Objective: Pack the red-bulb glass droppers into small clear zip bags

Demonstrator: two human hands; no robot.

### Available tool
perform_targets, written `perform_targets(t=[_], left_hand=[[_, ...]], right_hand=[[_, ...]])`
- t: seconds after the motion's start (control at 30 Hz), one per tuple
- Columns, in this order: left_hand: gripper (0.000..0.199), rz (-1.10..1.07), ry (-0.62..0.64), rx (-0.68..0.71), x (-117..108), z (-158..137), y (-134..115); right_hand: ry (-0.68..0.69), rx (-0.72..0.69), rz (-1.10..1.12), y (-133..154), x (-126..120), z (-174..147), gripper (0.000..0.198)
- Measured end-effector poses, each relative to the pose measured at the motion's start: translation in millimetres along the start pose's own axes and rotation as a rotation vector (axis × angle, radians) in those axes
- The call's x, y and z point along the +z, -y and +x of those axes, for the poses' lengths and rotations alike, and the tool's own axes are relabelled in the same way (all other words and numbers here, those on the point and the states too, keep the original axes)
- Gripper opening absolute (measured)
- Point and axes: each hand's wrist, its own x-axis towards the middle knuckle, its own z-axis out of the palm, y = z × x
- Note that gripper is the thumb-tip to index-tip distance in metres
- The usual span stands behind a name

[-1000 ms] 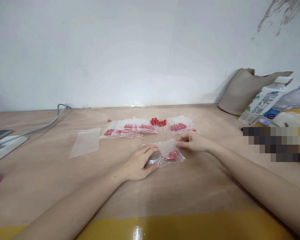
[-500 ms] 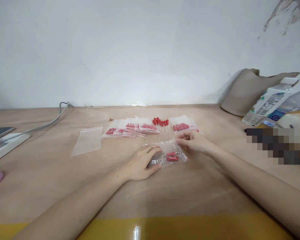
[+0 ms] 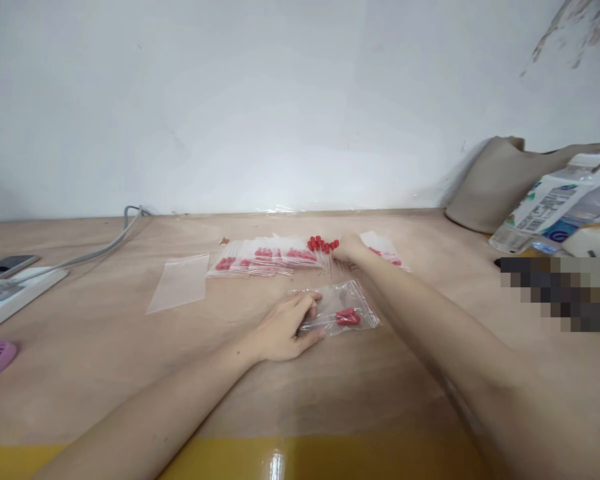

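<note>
A clear zip bag [image 3: 333, 293] lies in front of me with a few red bulbs [image 3: 348, 317] showing inside. Its left end is gripped by my left hand [image 3: 287, 327], thumb at the near edge and fingers on top. Farther back stands my right hand [image 3: 351, 249], its fingers drawn together at the right side of a loose bunch of droppers [image 3: 322, 245] with red bulbs and thin clear stems. The fingertips are partly hidden, so what they pinch is unclear.
Filled zip bags [image 3: 260, 257] overlap left of the droppers; more bags [image 3: 383, 247] lie to the right. A flat bag [image 3: 180, 283] sits farther left. A power strip [image 3: 20, 293] with a cable and phone is at far left. Bottles [image 3: 545, 207] stand at right.
My right hand has left the zip bag's right edge and moved back and left to the loose droppers. My left hand stays on the bag, its index finger more curled.
</note>
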Motion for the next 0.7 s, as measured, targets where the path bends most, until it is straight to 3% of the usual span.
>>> perform_targets(t=[0.13,0.27,0.43,0.57,0.7], left_hand=[[0.022,0.03,0.006,-0.005,0,0,0],[0.041,0.039,0.002,0.013,0,0,1],[0.044,0.042,0.007,0.032,1,1,2],[0.045,0.055,0.001,0.043,1,1,3],[0.046,0.069,0.005,0.048,1,1,3]], right_hand=[[0.039,0.172,-0.059,3,-6,5,0.008],[-0.019,0.141,0.029,-1,-19,-10,0.028],[-0.155,-0.065,0.508,-33,-22,-57,0.063],[-0.252,-0.033,0.761,-57,-17,-93,0.07],[-0.322,0.022,0.865,-60,-16,-107,0.069]])
